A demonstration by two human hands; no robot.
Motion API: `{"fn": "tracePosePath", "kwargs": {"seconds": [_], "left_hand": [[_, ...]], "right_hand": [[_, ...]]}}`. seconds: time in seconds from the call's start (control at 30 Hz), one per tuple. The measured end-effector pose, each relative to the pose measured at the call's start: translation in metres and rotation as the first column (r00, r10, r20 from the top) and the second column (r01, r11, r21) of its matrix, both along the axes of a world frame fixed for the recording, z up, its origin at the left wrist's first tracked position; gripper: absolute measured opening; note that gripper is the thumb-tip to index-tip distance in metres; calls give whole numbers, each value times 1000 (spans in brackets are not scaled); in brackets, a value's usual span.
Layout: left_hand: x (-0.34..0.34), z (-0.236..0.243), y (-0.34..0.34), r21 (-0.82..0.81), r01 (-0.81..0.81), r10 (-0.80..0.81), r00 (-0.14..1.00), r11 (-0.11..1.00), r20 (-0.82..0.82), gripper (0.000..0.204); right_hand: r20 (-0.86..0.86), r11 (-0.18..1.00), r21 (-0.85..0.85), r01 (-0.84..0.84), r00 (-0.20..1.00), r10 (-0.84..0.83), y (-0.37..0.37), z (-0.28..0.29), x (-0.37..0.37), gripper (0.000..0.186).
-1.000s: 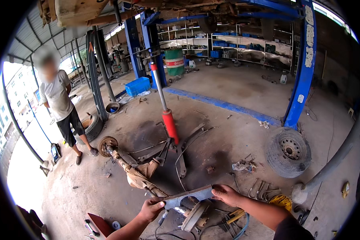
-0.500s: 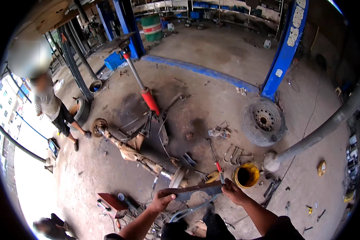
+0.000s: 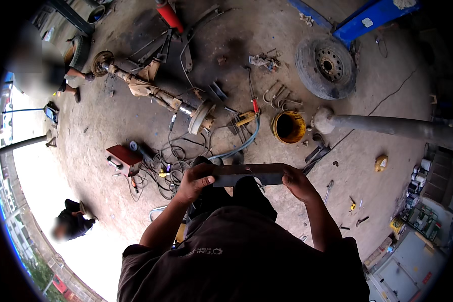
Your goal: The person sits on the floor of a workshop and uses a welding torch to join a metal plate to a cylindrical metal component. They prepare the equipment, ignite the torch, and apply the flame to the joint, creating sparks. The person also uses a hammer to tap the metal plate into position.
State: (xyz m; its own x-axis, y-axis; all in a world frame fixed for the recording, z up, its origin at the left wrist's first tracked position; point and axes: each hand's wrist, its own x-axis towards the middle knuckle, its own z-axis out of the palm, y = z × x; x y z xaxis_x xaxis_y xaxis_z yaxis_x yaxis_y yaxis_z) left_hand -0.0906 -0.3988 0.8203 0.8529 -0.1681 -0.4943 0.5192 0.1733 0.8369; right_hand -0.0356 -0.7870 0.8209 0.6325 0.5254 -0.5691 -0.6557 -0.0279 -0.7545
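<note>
A dark metal plate (image 3: 249, 174) with a long straight edge is held level in front of my torso. My left hand (image 3: 194, 182) grips its left end, thumb lying on the near face. Around the right end, my right hand (image 3: 298, 183) is closed in the same way. Only part of the curved cutout in its lower edge shows, against my dark trousers. Beyond the plate, a rusty vehicle axle (image 3: 142, 86) with a round hub at each end lies on the floor.
A yellow bucket (image 3: 275, 129), several bent metal rods (image 3: 282, 95) and a wheel (image 3: 307, 75) lie ahead right. Tangled cables (image 3: 173, 158) and a red metal box (image 3: 125, 156) are at left. A grey post (image 3: 387, 124) stands right. Two other people are at the left.
My view has tilted down, bringing my torso into sight. The plate is nearer my body and turned, so its cutout shows less. Both hands keep their hold.
</note>
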Motion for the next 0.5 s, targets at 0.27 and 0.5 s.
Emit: {"fn": "tracePosePath", "kwargs": {"seconds": [0.27,0.5], "left_hand": [[92,41,44,-17,-87,89,980,996,180,69],[218,103,116,-109,-216,242,893,970,379,62]], "right_hand": [[188,994,92,-64,981,46,49,33,124,45],[301,965,253,-63,953,-17,142,121,268,51]]}}
